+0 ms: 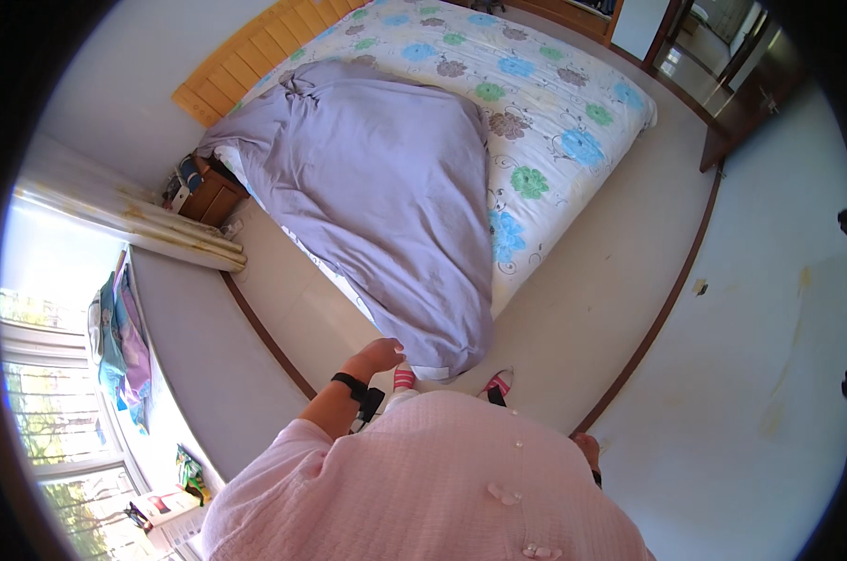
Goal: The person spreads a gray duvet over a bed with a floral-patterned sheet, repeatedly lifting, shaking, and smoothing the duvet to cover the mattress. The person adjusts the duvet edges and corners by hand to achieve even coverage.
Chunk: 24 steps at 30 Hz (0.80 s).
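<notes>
A grey-purple bedcover [395, 161] lies rumpled over the left part of a bed, its near end hanging over the corner at my feet. Under it spreads a white sheet [549, 91] printed with blue, green and brown flowers. Beside the cover's hanging end is my left hand [380, 355], fingers loosely curled; whether it touches the cloth cannot be made out. A black strap [352, 384] circles that wrist. My right hand [588, 449] is low at my right side, partly behind my pink top, and I cannot make out its fingers or anything in them.
A wooden headboard [255, 56] stands against the wall, with a brown nightstand [213, 196] beside the bed. Along the window runs a ledge [206, 350] with clothes [125, 343] at its edge. At the far right, a dark door [753, 112] stands open. Tiled floor [606, 245] surrounds the bed.
</notes>
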Each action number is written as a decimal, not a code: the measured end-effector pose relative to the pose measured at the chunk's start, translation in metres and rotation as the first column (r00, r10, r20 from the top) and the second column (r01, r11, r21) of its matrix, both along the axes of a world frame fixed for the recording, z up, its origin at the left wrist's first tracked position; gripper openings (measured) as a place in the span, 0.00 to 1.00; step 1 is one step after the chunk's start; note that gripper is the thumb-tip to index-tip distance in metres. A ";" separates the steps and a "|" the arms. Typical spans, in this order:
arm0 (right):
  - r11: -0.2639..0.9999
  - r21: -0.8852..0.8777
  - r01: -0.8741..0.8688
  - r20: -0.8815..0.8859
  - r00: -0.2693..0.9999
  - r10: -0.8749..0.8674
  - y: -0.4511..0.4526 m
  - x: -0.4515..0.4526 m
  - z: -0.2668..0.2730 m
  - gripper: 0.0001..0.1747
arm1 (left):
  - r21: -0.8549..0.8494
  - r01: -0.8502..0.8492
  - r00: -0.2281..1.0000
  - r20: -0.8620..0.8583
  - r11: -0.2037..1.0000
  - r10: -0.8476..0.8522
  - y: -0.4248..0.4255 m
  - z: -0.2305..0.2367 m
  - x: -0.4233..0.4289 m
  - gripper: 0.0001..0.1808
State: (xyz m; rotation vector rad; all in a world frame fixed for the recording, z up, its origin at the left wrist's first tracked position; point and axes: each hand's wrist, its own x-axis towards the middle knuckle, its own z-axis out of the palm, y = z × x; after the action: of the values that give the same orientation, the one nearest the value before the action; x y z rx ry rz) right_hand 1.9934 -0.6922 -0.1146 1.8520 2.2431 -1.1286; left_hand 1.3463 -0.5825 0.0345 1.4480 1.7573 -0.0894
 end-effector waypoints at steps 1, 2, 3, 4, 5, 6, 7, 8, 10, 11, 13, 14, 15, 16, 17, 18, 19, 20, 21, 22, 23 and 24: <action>0.956 -0.079 0.282 -0.314 0.903 -0.292 0.013 0.028 0.023 0.09 | -0.026 0.022 1.000 0.006 0.999 -0.022 0.005 0.000 0.013 0.21; 0.936 -0.036 0.351 -0.328 0.880 -0.343 0.027 0.038 0.031 0.10 | 0.014 0.016 0.999 0.045 1.000 -0.016 0.010 0.000 0.026 0.21; 0.884 -0.164 0.439 -0.339 0.816 -0.468 0.039 0.051 0.038 0.11 | 0.048 -0.001 0.997 0.075 0.999 -0.003 0.017 0.000 0.038 0.21; 0.803 -0.284 0.524 -0.333 0.732 -0.595 0.049 0.065 0.042 0.12 | 0.071 -0.029 0.995 0.093 0.997 0.023 0.024 0.002 0.047 0.20; 0.700 -0.389 0.599 -0.308 0.632 -0.711 0.058 0.082 0.043 0.14 | 0.132 -0.039 0.996 0.079 0.991 0.029 0.029 0.004 0.057 0.19; 0.637 -0.408 0.655 -0.273 0.578 -0.769 0.068 0.094 0.037 0.12 | 0.151 -0.030 0.997 0.078 0.988 0.018 0.034 0.006 0.065 0.19; 0.647 -0.378 0.662 -0.223 0.613 -0.758 0.075 0.106 0.028 0.11 | 0.160 -0.016 0.998 0.068 0.987 0.005 0.038 0.008 0.072 0.19; 0.698 -0.314 0.644 -0.150 0.692 -0.706 0.081 0.117 0.019 0.11 | 0.131 0.003 0.998 0.059 0.991 -0.011 0.042 0.010 0.077 0.19; 0.988 -0.035 -0.149 0.388 0.909 0.151 0.092 0.135 0.000 0.10 | 0.078 0.066 0.996 0.047 0.995 -0.070 0.050 0.011 0.083 0.19; 0.899 -0.002 -0.438 0.535 0.759 0.371 0.098 0.136 -0.011 0.10 | 0.067 0.054 0.998 0.030 0.996 -0.056 0.055 0.010 0.084 0.19; 0.925 -0.100 -0.367 0.526 0.769 0.362 0.124 0.142 -0.025 0.11 | 0.038 0.047 0.999 0.000 0.998 -0.047 0.063 0.006 0.086 0.19; 0.920 0.038 -0.390 0.341 0.871 0.355 0.135 0.135 -0.034 0.12 | 0.015 0.036 0.999 -0.007 0.999 -0.036 0.069 0.002 0.086 0.19; 0.916 0.116 -0.383 0.207 0.912 0.355 0.145 0.128 -0.042 0.13 | -0.008 0.009 1.000 -0.001 1.000 -0.009 0.075 -0.002 0.087 0.20; 0.947 0.074 -0.312 0.164 0.940 0.298 0.161 0.121 -0.047 0.12 | -0.022 -0.010 1.000 0.012 1.000 0.010 0.082 -0.007 0.089 0.21; 0.971 0.031 -0.238 0.124 0.965 0.233 0.178 0.113 -0.049 0.12 | -0.064 -0.012 1.000 0.006 0.998 0.012 0.093 -0.012 0.091 0.22; 0.987 -0.011 -0.162 0.088 0.983 0.163 0.196 0.103 -0.048 0.11 | -0.060 -0.120 0.991 0.048 0.991 0.123 0.098 -0.016 0.094 0.23; 0.989 -0.139 0.046 0.012 0.999 -0.044 0.215 0.099 -0.041 0.11 | -0.066 -0.099 0.993 0.057 0.993 0.102 0.111 -0.020 0.099 0.23; 0.933 -0.264 0.246 -0.036 0.964 -0.264 0.238 0.095 -0.031 0.11 | -0.067 -0.075 0.995 0.060 0.995 0.079 0.124 -0.025 0.103 0.23; 0.875 -0.333 0.351 -0.055 0.919 -0.390 0.258 0.093 -0.016 0.11 | -0.077 -0.054 0.996 0.061 0.996 0.059 0.140 -0.029 0.109 0.24; 0.836 -0.361 0.413 -0.073 0.881 -0.467 0.281 0.090 -0.001 0.11 | -0.074 -0.098 0.993 0.065 0.992 0.103 0.155 -0.032 0.115 0.23; 0.810 -0.377 0.449 -0.081 0.855 -0.512 0.301 0.088 0.016 0.11 | -0.019 -0.091 0.992 0.085 0.996 0.092 0.174 -0.034 0.118 0.22; 0.799 -0.381 0.465 -0.084 0.843 -0.531 0.320 0.088 0.031 0.11 | 0.028 -0.094 0.990 0.110 0.995 0.090 0.189 -0.037 0.123 0.21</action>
State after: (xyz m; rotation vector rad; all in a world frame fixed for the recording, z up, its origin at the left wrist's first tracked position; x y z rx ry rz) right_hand 2.0810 -0.3720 -0.0835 2.3150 1.4894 -1.7051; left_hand 1.4692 -0.3938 -0.0020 1.3670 1.7404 0.0659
